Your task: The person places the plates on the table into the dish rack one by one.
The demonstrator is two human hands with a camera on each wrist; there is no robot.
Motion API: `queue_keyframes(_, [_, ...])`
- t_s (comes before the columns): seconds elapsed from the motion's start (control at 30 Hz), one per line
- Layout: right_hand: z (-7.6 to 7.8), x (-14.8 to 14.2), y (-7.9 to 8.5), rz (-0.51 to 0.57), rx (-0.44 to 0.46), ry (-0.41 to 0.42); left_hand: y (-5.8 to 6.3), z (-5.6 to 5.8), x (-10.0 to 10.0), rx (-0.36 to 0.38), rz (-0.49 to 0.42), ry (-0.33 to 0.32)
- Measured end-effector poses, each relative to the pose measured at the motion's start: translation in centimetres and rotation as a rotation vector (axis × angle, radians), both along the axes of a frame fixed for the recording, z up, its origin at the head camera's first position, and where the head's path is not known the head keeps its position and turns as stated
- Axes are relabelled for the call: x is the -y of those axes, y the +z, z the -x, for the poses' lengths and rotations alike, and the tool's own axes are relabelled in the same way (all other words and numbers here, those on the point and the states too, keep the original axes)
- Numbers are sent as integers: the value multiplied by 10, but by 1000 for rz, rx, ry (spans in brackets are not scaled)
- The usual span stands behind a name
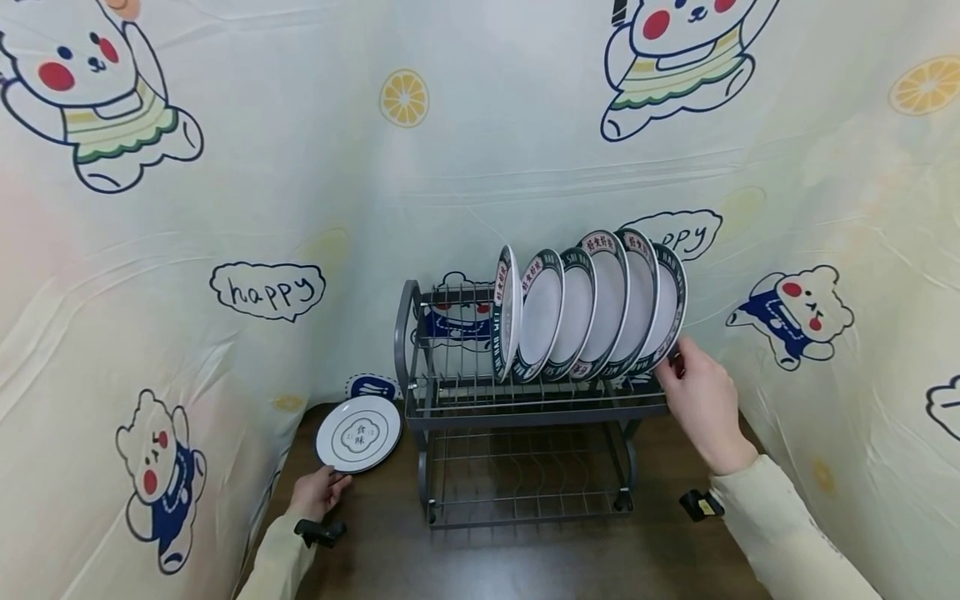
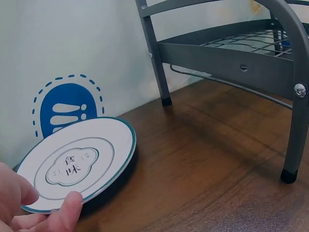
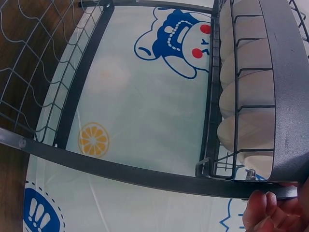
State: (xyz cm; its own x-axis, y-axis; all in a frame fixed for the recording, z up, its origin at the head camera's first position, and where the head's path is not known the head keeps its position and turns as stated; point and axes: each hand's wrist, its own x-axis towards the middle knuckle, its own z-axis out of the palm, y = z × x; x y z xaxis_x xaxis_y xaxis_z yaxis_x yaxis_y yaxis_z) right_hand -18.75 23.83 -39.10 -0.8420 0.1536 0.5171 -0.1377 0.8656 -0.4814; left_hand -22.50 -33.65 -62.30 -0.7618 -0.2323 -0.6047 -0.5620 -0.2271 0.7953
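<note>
On the left, a white plate [image 1: 360, 446] with a dark rim and printed characters in its middle lies beside the dish rack [image 1: 536, 417]. My left hand [image 1: 317, 493] pinches its near edge; in the left wrist view the plate [image 2: 96, 159] looks slightly tilted above the wood. At the rack's right end is my right hand [image 1: 703, 404], fingers curled round the grey side frame, as the right wrist view shows at the frame [image 3: 145, 170]. Several patterned-rim plates [image 1: 540, 321] stand upright in the upper tier, the rightmost close to my right thumb.
The rack's lower wire tier [image 1: 525, 475] holds no plates. Below it spreads a brown wooden tabletop [image 1: 555, 562]. A pale cloth [image 1: 465, 192] with cartoon bears hangs behind and along both sides. Each wrist wears a small black device, such as the left one [image 1: 320, 532].
</note>
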Motion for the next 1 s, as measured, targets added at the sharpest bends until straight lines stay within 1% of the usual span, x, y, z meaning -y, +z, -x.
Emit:
queue_keyframes(0.13, [0, -1, 0, 4, -1, 4, -2, 2, 0, -10, 7, 16])
queue_keyframes(0.23, [0, -1, -1, 10, -1, 6, -3, 5, -1, -7, 35, 54])
queue_keyframes(0.37, [1, -1, -1, 13, 0, 10, -7, 9, -1, 21, 73, 108])
queue_keyframes(0.47, [0, -1, -2, 17, 4, 16, -10, 14, 0, 56, 101, 143])
queue_keyframes(0.57, [0, -2, -2, 20, 9, 16, -14, 17, 3, 74, 113, 149])
queue_keyframes(0.67, [-1, -1, -2, 24, 11, 16, -17, 18, 5, 62, 116, 146])
queue_keyframes(0.8, [-1, -1, -1, 23, 6, 14, -16, 16, 5, 29, 112, 136])
queue_keyframes(1.0, [0, -1, -2, 22, 8, 9, -16, 13, 4, 14, 122, 117])
